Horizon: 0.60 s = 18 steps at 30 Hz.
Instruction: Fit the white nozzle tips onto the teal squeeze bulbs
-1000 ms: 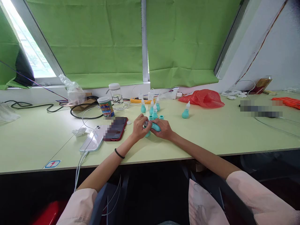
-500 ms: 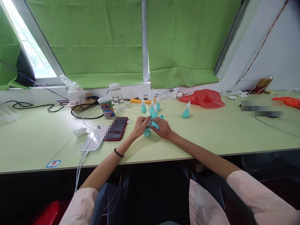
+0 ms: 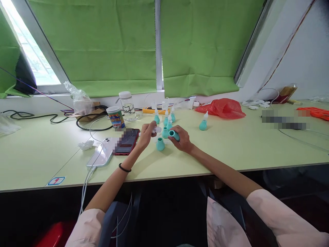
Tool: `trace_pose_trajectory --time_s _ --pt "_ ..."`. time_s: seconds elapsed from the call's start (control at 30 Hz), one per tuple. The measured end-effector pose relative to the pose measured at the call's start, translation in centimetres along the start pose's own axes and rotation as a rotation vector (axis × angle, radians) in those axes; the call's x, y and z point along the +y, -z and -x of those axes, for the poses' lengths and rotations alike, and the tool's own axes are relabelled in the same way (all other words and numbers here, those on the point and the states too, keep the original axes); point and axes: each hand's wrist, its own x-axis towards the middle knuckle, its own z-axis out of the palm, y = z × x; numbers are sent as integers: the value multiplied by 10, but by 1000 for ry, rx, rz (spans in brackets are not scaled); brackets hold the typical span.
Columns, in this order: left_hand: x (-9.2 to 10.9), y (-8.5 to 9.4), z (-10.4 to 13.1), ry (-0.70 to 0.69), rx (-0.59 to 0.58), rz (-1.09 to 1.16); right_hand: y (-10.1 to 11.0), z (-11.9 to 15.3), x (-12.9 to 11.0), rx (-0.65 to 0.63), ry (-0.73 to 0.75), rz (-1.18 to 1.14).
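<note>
My left hand [image 3: 147,134] pinches a clear plastic nozzle [image 3: 156,130], its wide end pointing right. In my right hand [image 3: 182,138] is a teal rubber bulb [image 3: 174,135], tilted so that its open mouth faces left toward the nozzle; the two parts are apart. Below and between the hands, an open teal bulb [image 3: 160,144] stands upright on the table, and another open bulb [image 3: 165,132] is just behind it. Several bulbs with clear nozzles on, such as this nasal aspirator [image 3: 169,122], are grouped beyond my hands. One more aspirator [image 3: 203,122] stands apart to the right.
A red phone [image 3: 128,142] and a white phone [image 3: 100,153] with a cable lie left of my left hand. Behind them are a printed can [image 3: 116,117] and a glass jar [image 3: 128,107]. A red plastic bag [image 3: 223,108] lies at the back of the table [image 3: 244,144].
My hands have drawn apart. The nozzle has come away leftward in my left hand, while the bulb in my right hand has turned its open mouth into view.
</note>
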Motion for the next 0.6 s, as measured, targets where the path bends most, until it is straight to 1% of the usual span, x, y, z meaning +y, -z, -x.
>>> trace_pose_trajectory --time_s 0.07,0.17,0.23,0.27,0.33,0.43,0.5,0.6 --pt "-1 2 -1 -110 92 -239 4 -2 5 78 -100 7" --pt "-5 2 -1 -211 151 -683 9 -6 14 220 -279 26" --pt "-10 3 -2 -205 174 -909 11 -8 22 297 -397 46" --pt "-12 5 -3 -183 177 -977 11 -7 27 321 -451 62" --pt "-17 9 -6 -128 169 -1038 11 -5 38 346 -547 113" --pt "-24 16 -11 -80 138 -1040 9 1 56 333 -670 207" --pt "-27 19 -13 -52 89 -1051 8 7 67 296 -763 233" --pt "-33 22 -14 -21 -18 -1102 4 15 79 200 -890 182"
